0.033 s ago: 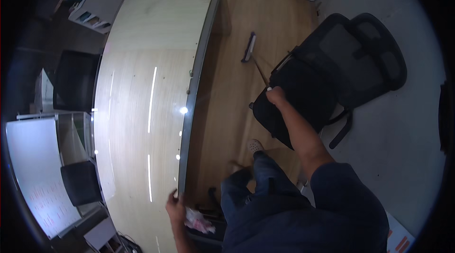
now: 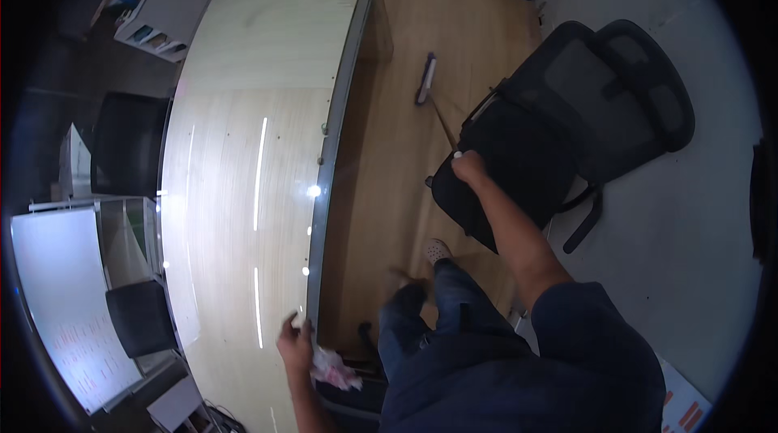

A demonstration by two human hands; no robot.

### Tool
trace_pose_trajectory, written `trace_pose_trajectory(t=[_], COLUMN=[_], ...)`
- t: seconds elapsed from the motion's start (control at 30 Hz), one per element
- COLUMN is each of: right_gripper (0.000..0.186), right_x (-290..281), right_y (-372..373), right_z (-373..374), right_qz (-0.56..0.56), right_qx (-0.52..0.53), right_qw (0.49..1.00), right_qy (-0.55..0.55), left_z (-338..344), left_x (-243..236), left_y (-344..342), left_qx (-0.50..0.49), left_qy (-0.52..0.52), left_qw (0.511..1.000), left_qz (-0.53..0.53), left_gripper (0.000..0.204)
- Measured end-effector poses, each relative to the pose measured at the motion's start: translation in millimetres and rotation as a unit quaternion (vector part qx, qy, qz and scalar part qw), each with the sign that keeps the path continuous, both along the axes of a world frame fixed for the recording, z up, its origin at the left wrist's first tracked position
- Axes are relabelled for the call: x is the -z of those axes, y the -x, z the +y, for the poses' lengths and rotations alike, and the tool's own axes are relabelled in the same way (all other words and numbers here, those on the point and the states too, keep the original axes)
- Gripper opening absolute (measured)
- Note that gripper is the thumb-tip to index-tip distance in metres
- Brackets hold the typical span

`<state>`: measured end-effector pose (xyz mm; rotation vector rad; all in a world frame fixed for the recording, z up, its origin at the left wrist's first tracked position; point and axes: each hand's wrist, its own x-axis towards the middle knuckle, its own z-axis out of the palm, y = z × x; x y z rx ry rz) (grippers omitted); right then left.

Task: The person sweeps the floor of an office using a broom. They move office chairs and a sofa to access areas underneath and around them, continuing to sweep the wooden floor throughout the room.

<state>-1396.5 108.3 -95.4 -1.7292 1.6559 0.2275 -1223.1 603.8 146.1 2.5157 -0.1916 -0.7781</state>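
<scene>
My right hand [image 2: 470,167] is closed around the white-tipped end of a broom handle [image 2: 443,125]. The handle runs down and away to the narrow broom head [image 2: 425,79], dark on one side and pale on the other, on the wooden floor. My left hand [image 2: 295,340] is over the near edge of the long pale table [image 2: 235,149], thumb and fingers apart with nothing between them. Close by it, below the table edge, is a crumpled pink-and-white plastic bag or cloth [image 2: 335,371]; I cannot tell which.
A black mesh office chair [image 2: 624,84] with a black backpack [image 2: 519,165] on its seat stands right of my right arm, by a grey wall. The table's dark edge runs along my left. Across the table are black chairs [image 2: 130,141] and a whiteboard [image 2: 69,295].
My left hand has shifted slightly left and up along the table edge. My right hand keeps its grip, and the broom head has barely moved.
</scene>
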Motion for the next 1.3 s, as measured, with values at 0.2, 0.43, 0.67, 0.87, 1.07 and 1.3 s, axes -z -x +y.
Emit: trace_pose_trajectory(t=[0.2, 0.43, 0.67, 0.87, 1.07, 1.3], right_gripper=[0.028, 0.031, 0.027, 0.045, 0.035, 0.034], right_x=[-17, 82, 102, 62, 5, -32], right_y=[-21, -159, -239, -139, -54, -60], right_z=[105, 272, 258, 87, 21, 59], right_qz=[-0.063, -0.046, -0.097, -0.005, -0.006, -0.118], right_qx=[-0.104, -0.31, -0.318, -0.014, 0.109, 0.06], right_qw=[0.981, 0.921, 0.914, 0.973, 0.991, 0.986], right_qy=[-0.148, -0.23, -0.232, -0.231, -0.081, -0.105], left_z=[-163, -312, -324, -328, -341, -345], left_x=[22, 83, 128, 134, 137, 137], left_y=[-138, -231, -254, -262, -251, -249], left_qx=[0.181, 0.258, 0.201, 0.197, 0.212, 0.23], left_qy=[0.045, 0.103, 0.077, 0.09, 0.085, 0.084], left_qw=[0.97, 0.939, 0.96, 0.957, 0.953, 0.944], left_qz=[-0.157, -0.202, -0.178, -0.194, -0.197, -0.223], left_gripper=[0.039, 0.032, 0.025, 0.025, 0.025, 0.025])
